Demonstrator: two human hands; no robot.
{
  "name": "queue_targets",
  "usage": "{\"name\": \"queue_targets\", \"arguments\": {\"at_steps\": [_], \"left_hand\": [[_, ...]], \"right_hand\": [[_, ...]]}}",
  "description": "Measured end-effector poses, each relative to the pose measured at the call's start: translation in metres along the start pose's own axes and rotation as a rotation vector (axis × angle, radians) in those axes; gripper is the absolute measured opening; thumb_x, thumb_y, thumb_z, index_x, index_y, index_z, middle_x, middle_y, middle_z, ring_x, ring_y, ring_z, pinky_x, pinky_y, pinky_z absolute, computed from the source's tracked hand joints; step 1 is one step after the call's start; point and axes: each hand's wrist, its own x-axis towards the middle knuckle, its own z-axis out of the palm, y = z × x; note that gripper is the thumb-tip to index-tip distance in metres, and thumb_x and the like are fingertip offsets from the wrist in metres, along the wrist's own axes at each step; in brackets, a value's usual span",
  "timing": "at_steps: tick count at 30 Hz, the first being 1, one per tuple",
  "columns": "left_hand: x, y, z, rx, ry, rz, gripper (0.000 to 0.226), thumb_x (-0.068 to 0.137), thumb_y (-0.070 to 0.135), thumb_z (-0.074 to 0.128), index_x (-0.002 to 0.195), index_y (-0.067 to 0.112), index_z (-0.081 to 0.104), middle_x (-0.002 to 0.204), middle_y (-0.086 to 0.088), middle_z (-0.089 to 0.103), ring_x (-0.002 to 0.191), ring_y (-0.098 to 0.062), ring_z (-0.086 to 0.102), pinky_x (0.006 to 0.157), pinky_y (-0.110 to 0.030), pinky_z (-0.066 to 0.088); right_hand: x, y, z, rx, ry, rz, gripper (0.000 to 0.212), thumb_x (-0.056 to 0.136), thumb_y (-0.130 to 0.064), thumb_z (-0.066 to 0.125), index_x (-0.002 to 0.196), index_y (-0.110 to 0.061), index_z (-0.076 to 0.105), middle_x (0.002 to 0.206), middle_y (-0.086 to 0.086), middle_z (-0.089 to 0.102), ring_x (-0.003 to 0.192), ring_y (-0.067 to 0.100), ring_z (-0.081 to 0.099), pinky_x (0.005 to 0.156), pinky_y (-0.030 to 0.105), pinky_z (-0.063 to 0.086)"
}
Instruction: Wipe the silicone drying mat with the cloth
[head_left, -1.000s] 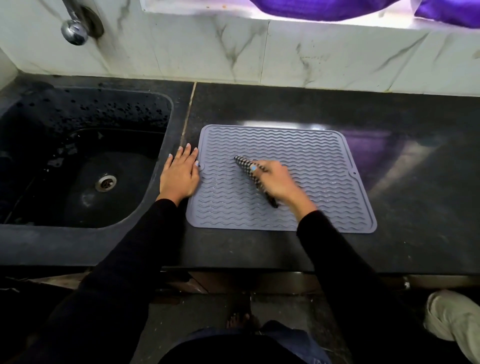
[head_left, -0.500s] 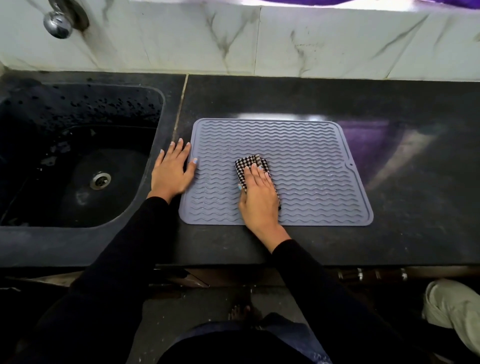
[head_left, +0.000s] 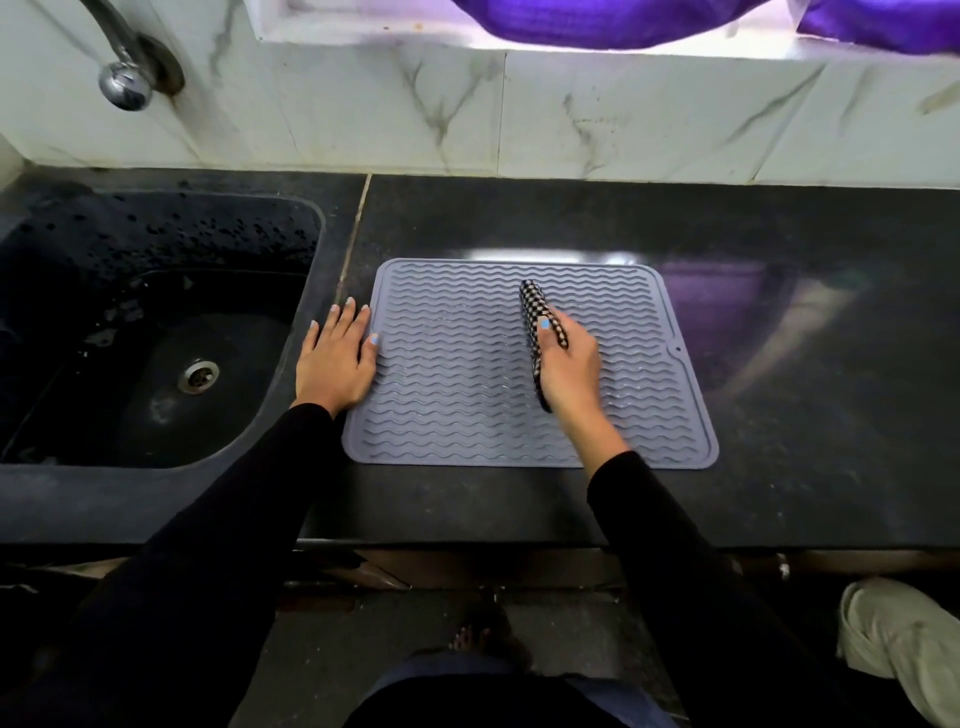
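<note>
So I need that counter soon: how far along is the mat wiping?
Midway, by the look of it. The right hand grips the checked cloth on the mat, right of centre, while the left hand rests flat at the mat's left edge. Faint wet glints show across the middle ridges. The right strip and the corners probably remain; no part looks clearly finished.

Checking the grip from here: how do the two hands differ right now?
The left hand lies flat, fingers straight, at the silicone drying mat's left edge, holding nothing. The right hand is curled round the checked cloth mid-mat. Both rest down on the black counter side, sleeves black.
</note>
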Motion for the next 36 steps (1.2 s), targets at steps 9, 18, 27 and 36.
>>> {"name": "queue_targets", "arguments": {"at_steps": [9, 18, 27, 36], "left_hand": [[0.001, -0.002, 0.003, -0.034, 0.074, -0.005, 0.049, 0.099, 0.033, 0.035, 0.145, 0.017, 0.032, 0.156, -0.002, 0.024, 0.145, -0.017, 0.015, 0.119, -0.039, 0.007], [0.002, -0.003, 0.005, -0.036, 0.075, -0.01, 0.05, 0.098, 0.034, 0.036, 0.145, 0.018, 0.033, 0.155, -0.002, 0.025, 0.145, -0.016, 0.015, 0.118, -0.038, 0.006], [0.001, -0.003, 0.004, -0.048, 0.075, -0.009, 0.049, 0.098, 0.035, 0.036, 0.145, 0.019, 0.034, 0.155, -0.002, 0.026, 0.145, -0.016, 0.016, 0.118, -0.039, 0.008], [0.002, -0.002, 0.005, -0.056, 0.093, -0.002, 0.047, 0.099, 0.027, 0.035, 0.144, 0.017, 0.035, 0.155, -0.003, 0.026, 0.145, -0.018, 0.017, 0.119, -0.04, 0.008]], "right_hand": [[-0.035, 0.055, 0.035, -0.851, -0.154, -0.476, 0.055, 0.095, -0.018, 0.037, 0.146, -0.005, 0.021, 0.154, 0.013, 0.016, 0.144, 0.022, 0.011, 0.116, 0.028, -0.004], [-0.017, 0.043, 0.009, -0.37, -0.13, -0.283, 0.045, 0.091, -0.012, 0.052, 0.134, -0.023, 0.046, 0.122, 0.001, 0.061, 0.087, 0.01, 0.059, 0.076, 0.022, 0.049], [-0.005, 0.0, -0.014, -0.034, 0.24, -0.155, 0.038, 0.093, -0.015, 0.049, 0.13, -0.009, 0.05, 0.109, -0.008, 0.059, 0.086, 0.0, 0.055, 0.068, 0.0, 0.04], [-0.042, 0.052, 0.036, -0.824, -0.102, -0.462, 0.056, 0.092, -0.02, 0.041, 0.144, -0.004, 0.027, 0.152, 0.014, 0.023, 0.143, 0.023, 0.016, 0.116, 0.028, -0.002]]}}
